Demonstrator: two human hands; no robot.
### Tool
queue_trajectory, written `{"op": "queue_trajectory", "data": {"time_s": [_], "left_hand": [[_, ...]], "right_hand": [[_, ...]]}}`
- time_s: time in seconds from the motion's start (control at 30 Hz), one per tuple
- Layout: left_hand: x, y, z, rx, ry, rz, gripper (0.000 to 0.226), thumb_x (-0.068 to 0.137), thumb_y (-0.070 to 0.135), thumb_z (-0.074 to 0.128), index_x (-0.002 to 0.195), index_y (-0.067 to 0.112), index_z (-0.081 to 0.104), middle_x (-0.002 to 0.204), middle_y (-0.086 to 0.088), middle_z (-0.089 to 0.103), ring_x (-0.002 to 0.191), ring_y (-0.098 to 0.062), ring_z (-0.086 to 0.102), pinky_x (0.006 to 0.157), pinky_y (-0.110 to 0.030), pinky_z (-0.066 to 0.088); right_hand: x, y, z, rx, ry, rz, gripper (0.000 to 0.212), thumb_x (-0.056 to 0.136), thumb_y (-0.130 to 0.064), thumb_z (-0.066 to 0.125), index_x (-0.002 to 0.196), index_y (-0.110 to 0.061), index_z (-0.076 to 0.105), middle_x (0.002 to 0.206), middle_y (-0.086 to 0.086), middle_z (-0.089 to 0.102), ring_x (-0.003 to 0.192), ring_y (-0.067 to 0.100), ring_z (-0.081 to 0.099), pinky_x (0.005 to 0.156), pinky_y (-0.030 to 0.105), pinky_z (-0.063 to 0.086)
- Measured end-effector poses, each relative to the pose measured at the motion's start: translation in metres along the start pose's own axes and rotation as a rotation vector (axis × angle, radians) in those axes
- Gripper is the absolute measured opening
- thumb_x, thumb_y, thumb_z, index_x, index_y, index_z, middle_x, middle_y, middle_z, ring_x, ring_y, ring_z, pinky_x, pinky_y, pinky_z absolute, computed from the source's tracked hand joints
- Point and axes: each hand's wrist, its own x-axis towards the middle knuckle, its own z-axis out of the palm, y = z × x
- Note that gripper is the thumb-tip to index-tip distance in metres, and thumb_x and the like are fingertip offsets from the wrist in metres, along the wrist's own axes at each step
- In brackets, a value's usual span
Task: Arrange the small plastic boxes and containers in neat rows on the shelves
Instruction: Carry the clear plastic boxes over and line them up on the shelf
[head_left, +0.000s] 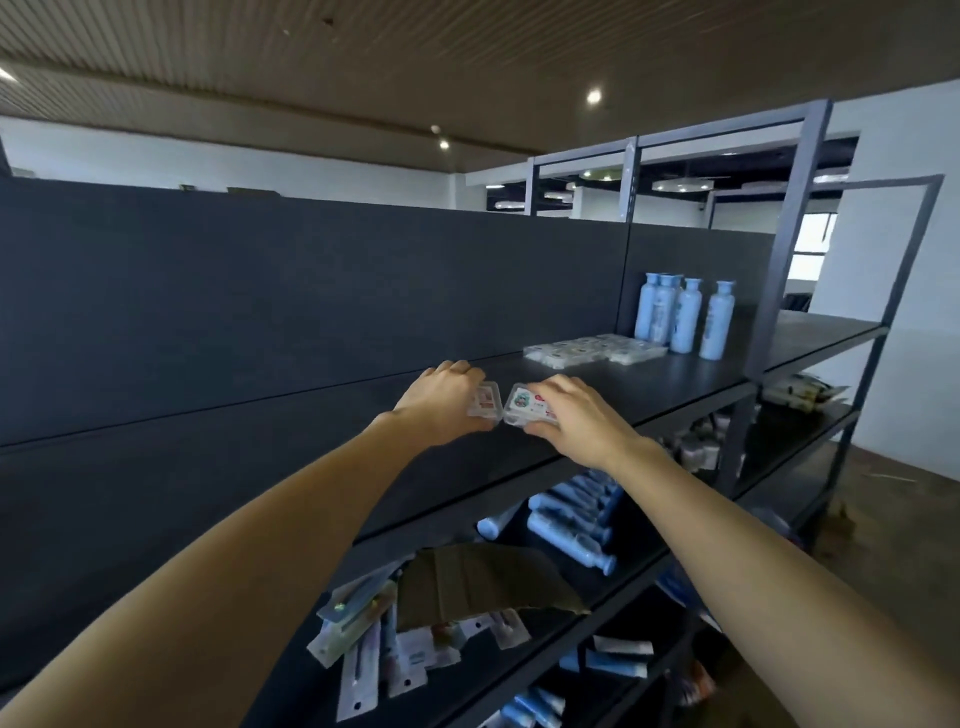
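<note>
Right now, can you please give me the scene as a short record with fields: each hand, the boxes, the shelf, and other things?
left hand: grips a small clear box on the top shelf
right hand: grips a second box, beside the first
placed boxes: flat group further right on the same shelf
bottles: four light blue, upright, behind the placed boxes
lower shelf: lying blue bottles, cardboard, blister packs

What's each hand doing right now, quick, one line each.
Left hand: fingers grip a clear box over the top shelf.
Right hand: fingers grip a second box.
</note>
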Motion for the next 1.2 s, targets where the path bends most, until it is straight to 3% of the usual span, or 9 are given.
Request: {"op": "queue_trajectory", "data": {"time_s": [0.3, 0.57, 0.73, 1.2], "left_hand": [[0.092, 0.068, 0.043, 0.000, 0.002, -0.043, 0.069, 0.083, 0.055, 0.068, 0.136, 0.015, 0.050, 0.133, -0.002, 0.049, 0.122, -0.023, 0.045, 0.102, -0.034, 0.036], [0.146, 0.109, 0.077, -0.119, -0.020, -0.147, 0.074, 0.077, 0.052, 0.076, 0.136, 0.018, 0.048, 0.133, 0.001, 0.047, 0.125, -0.020, 0.042, 0.096, -0.034, 0.043], [0.185, 0.115, 0.097, -0.132, -0.067, -0.185, 0.071, 0.072, 0.056, 0.078, 0.127, 0.017, 0.055, 0.121, 0.002, 0.049, 0.118, -0.020, 0.043, 0.095, -0.040, 0.047], [0.296, 0.097, 0.153, -0.078, -0.148, -0.185, 0.063, 0.075, 0.062, 0.072, 0.120, 0.019, 0.059, 0.117, 0.002, 0.056, 0.105, -0.017, 0.051, 0.087, -0.032, 0.048]], "right_hand": [[0.020, 0.133, -0.009, -0.029, -0.061, -0.043, 0.057, 0.096, -0.031, 0.065, 0.146, -0.017, 0.042, 0.143, 0.001, 0.044, 0.135, 0.022, 0.040, 0.111, 0.040, 0.037], [0.032, 0.214, 0.002, 0.029, -0.082, -0.066, 0.055, 0.089, -0.032, 0.074, 0.135, -0.018, 0.047, 0.131, -0.001, 0.052, 0.123, 0.019, 0.048, 0.101, 0.033, 0.042], [0.052, 0.252, 0.008, 0.071, -0.096, -0.056, 0.051, 0.086, -0.039, 0.076, 0.127, -0.021, 0.051, 0.126, -0.004, 0.055, 0.116, 0.017, 0.051, 0.091, 0.032, 0.044], [0.139, 0.337, 0.038, 0.015, -0.233, -0.114, 0.046, 0.091, -0.045, 0.067, 0.130, -0.027, 0.050, 0.130, -0.006, 0.053, 0.118, 0.015, 0.051, 0.094, 0.038, 0.048]]}}
